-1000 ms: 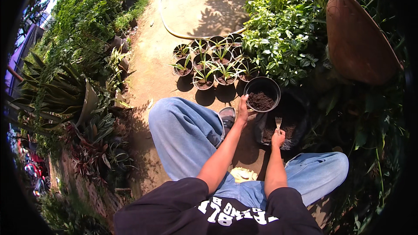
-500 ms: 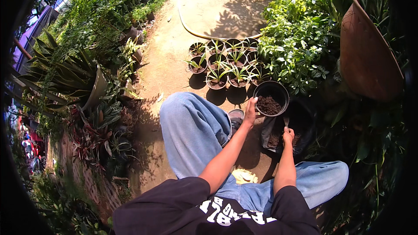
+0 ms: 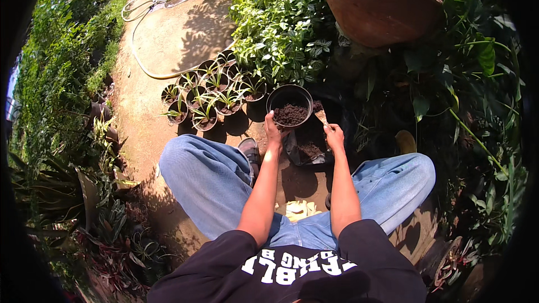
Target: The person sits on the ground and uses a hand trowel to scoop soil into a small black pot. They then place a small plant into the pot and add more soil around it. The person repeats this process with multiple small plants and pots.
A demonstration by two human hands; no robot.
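Note:
My left hand (image 3: 273,130) grips a round black plant pot (image 3: 288,95) at its near-left side, fingers wrapped around the outside. Dark crumbly soil (image 3: 291,115) partly fills the pot, which tips a little toward me. Closed on the handle of a small trowel (image 3: 321,116), my right hand (image 3: 334,136) is just right of the pot. A clump of soil sits at the trowel's tip, close beside the pot's rim. Beneath both hands is a black bag (image 3: 296,156) with loose soil inside.
Several potted spider plants (image 3: 217,81) stand grouped ahead on the left. A leafy bush (image 3: 275,17) grows beyond the pot, with a big brown planter (image 3: 379,5) to its right. A hose (image 3: 138,56) curves over the path. Yellowish cloth (image 3: 300,209) lies between my legs.
The view has swung right, so the scene sits farther left. My right hand has lifted the trowel from down in the bag to beside the pot's rim, with soil on it.

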